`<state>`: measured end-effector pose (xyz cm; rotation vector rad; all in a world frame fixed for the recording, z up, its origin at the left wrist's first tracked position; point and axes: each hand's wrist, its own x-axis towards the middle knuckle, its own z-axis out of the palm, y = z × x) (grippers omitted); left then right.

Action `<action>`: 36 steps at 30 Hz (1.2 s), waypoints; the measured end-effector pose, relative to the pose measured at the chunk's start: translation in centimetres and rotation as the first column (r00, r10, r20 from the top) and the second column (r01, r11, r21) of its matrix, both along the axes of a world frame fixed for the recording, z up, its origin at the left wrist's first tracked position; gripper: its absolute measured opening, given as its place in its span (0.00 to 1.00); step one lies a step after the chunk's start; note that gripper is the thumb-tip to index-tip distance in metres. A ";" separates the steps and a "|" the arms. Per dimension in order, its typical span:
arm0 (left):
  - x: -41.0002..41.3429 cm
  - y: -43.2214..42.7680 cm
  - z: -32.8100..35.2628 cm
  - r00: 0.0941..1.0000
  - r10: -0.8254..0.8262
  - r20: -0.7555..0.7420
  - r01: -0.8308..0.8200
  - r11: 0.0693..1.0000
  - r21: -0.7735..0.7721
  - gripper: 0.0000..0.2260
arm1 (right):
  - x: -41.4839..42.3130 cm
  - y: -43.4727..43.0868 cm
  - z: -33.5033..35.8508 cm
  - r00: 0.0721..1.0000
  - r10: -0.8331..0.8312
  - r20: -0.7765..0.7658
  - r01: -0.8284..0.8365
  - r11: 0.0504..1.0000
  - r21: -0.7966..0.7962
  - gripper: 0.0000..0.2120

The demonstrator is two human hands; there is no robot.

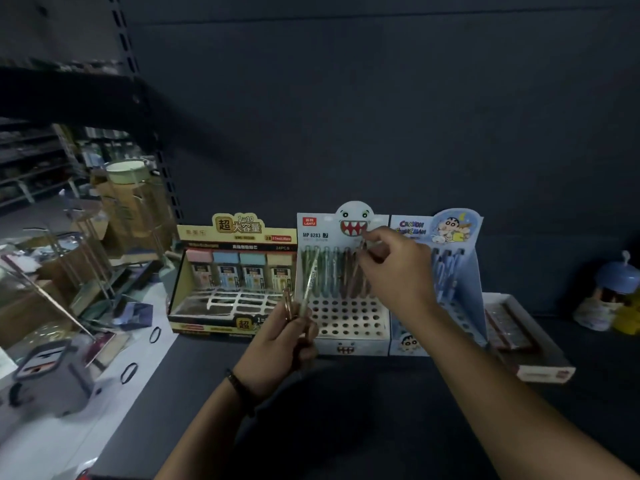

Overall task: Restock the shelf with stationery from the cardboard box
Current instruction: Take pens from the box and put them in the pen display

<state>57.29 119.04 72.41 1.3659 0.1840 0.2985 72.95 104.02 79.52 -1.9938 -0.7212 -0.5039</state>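
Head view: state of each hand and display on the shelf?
ghost display, back row filled, front holes empty.
left hand, grips a few loose pens, tilted.
right hand, pinches one pen at the ghost display's back row.
lead refill box, back row stocked, front slots empty.
cartoon display, pens in back row.

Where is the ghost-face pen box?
In the head view, the ghost pen display stands near the middle of the dark shelf, between the yellow pencil-lead box on the left and the Crayon Shin-chan display on the right.
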 end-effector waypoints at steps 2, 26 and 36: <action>0.0 0.8 -0.1 1.000 -0.017 0.024 0.017 1.000 0.025 0.04 | -0.3 0.7 -0.4 1.000 -0.015 -0.012 0.015 1.000 -0.004 0.13; 0.3 1.2 -0.5 0.994 0.048 0.098 -0.045 0.998 -0.032 0.06 | -5.7 3.5 1.9 0.933 0.213 -0.289 -0.184 0.975 0.123 0.08; -0.9 2.0 -0.3 0.939 0.269 0.212 -0.266 0.963 -0.045 0.08 | -3.7 3.9 3.1 0.982 0.079 -0.170 -0.045 0.980 0.194 0.16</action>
